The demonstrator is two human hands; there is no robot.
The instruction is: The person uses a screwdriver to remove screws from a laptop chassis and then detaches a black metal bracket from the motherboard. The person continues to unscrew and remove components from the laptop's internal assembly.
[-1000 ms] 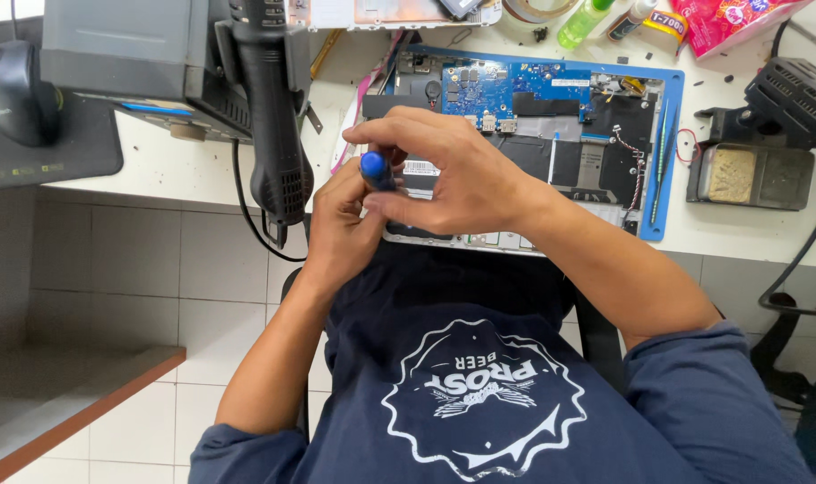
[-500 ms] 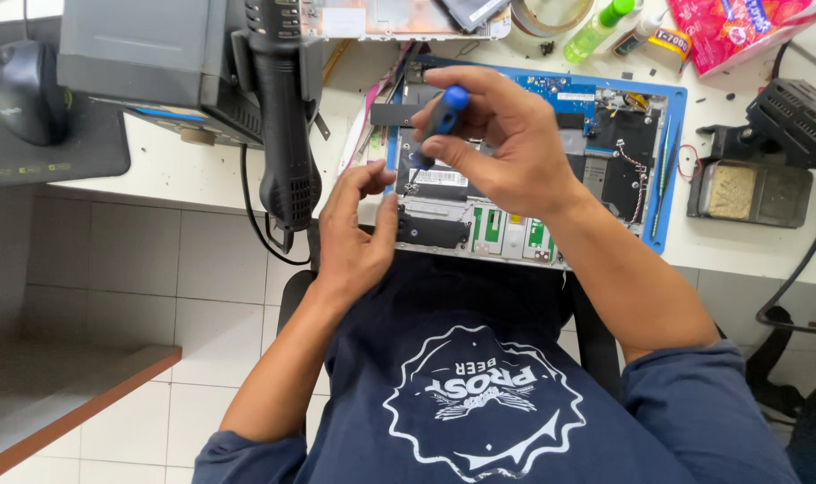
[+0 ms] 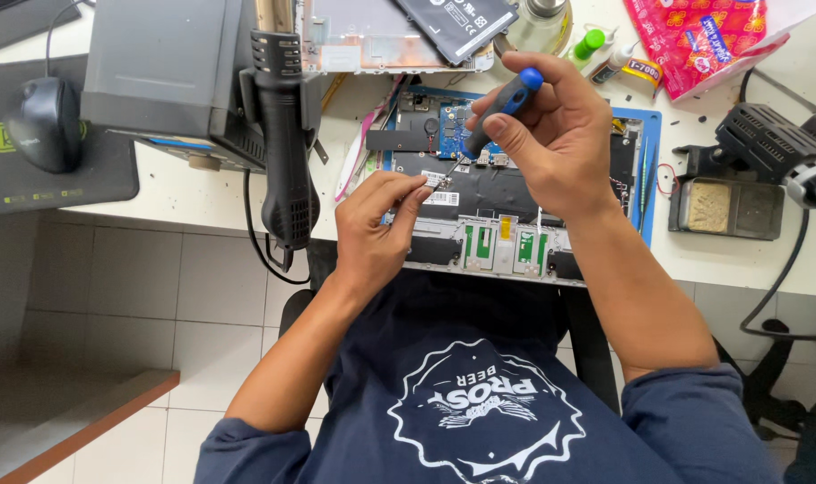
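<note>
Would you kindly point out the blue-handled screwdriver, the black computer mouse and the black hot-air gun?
Blue-handled screwdriver point(image 3: 507, 97): head view, on its handle.
Black computer mouse point(image 3: 45, 124): head view, on its back.
Black hot-air gun point(image 3: 287, 152): head view, on its ribbed grip.

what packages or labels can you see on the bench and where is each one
Red packet: far right corner of the bench, crinkled, red with yellow flowers.
Black drive: top centre, flat black slab with a white-print label.
White sticker: inside the open laptop, small rectangle beside the left hand.
Glue tube: left of the packet, white with a yellow band.
</note>
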